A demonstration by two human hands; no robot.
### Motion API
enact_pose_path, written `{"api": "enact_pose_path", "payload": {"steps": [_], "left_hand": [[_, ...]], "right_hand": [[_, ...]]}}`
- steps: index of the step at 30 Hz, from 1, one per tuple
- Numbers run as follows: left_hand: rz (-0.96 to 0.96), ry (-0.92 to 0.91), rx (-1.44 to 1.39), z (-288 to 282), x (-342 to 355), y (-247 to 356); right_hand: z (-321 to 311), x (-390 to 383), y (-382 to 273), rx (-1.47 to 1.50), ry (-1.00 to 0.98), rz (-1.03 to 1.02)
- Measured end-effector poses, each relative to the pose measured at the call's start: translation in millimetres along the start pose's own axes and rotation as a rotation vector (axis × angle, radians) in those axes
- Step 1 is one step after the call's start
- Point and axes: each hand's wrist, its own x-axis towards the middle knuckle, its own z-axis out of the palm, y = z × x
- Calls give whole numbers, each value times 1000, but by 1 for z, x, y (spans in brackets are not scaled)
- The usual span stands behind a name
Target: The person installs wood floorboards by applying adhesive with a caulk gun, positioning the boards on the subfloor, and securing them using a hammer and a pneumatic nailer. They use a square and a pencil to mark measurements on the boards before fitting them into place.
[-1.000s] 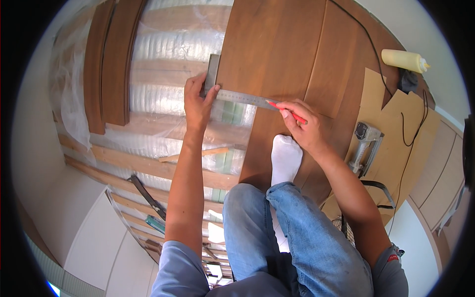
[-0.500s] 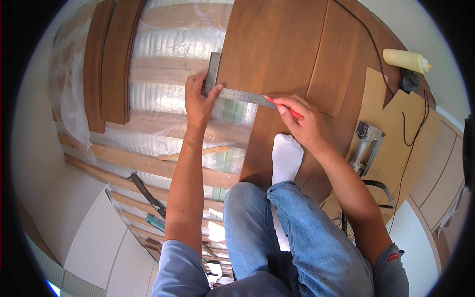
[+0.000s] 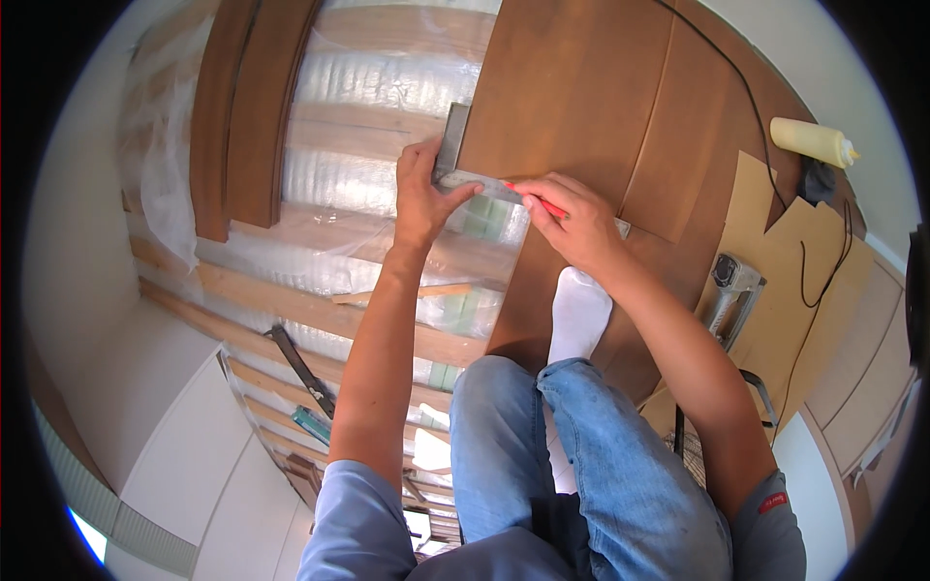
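Note:
A metal try square is in my left hand (image 3: 424, 194), its thick stock (image 3: 452, 136) set against the left edge of a brown floorboard (image 3: 562, 97). The thumb presses on the ruler blade (image 3: 492, 186), which runs rightward across the board end. My right hand (image 3: 581, 225) is closed around a red pencil (image 3: 554, 208), its tip at the blade close to my left thumb. Beyond the right hand the blade's far end (image 3: 622, 229) shows. Part of the blade is hidden under that hand. My white-socked foot (image 3: 581, 310) rests on the boards just below.
Two loose brown boards (image 3: 257, 126) lie at left over foil-covered insulation (image 3: 358, 82) and wooden joists (image 3: 281, 295). At right are a nail gun (image 3: 731, 295) on cardboard (image 3: 775, 261), a yellow squeeze bottle (image 3: 812, 142) and a black cable (image 3: 731, 73). A dark bar tool (image 3: 300, 368) lies lower left.
The pencil and right hand have moved left along the blade, closer to my left hand. My left thumb now reaches farther out over the blade. The whole view has shifted slightly.

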Motion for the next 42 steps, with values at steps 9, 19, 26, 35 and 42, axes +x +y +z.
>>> {"api": "enact_pose_path", "payload": {"steps": [9, 19, 26, 35, 42], "left_hand": [[-13, -9, 27, 1, 2, 4], [-300, 145, -259, -15, -12, 9], [-469, 280, -746, -39, -82, 69], [-484, 7, -892, -22, -23, 112], [-307, 9, 80, 15, 66, 79]], "right_hand": [[12, 31, -21, -36, -31, -55], [-42, -20, -30, 80, 291, 102], [-26, -52, -44, -359, 76, -222], [-23, -115, -24, -76, 288, 163], [-64, -137, 24, -378, 658, 348]]}}
